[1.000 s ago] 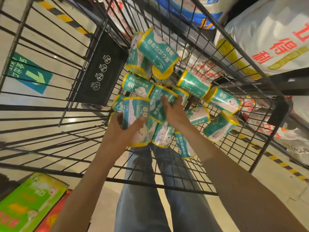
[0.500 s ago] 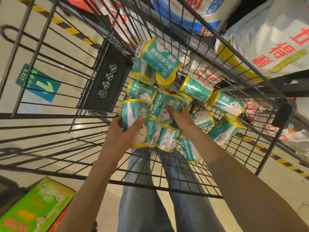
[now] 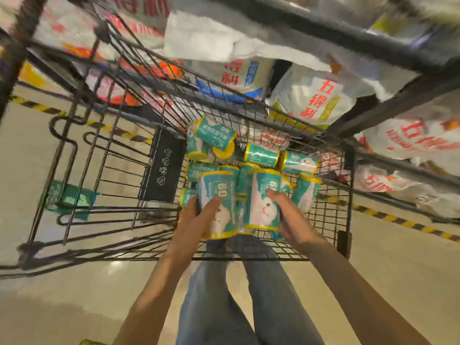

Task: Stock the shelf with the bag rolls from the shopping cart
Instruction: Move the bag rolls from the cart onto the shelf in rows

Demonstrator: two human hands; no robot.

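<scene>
Teal rolls: right hand [image 3: 286, 215] now has one [image 3: 263, 197] too, up from just touching the pile; left hand [image 3: 199, 217] still holds its roll [image 3: 216, 202]. Both grips curled round, lifted mid-frame above the cart [image 3: 104, 150] pile. Pickup done; shelf [image 3: 323, 28] upper frame next.

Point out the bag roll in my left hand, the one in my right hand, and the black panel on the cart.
Left-hand bag roll [image 3: 219, 192], head view, on its teal label.
Right-hand bag roll [image 3: 261, 192], head view, on its teal label.
Black panel [image 3: 163, 168], head view, at its middle.
</scene>
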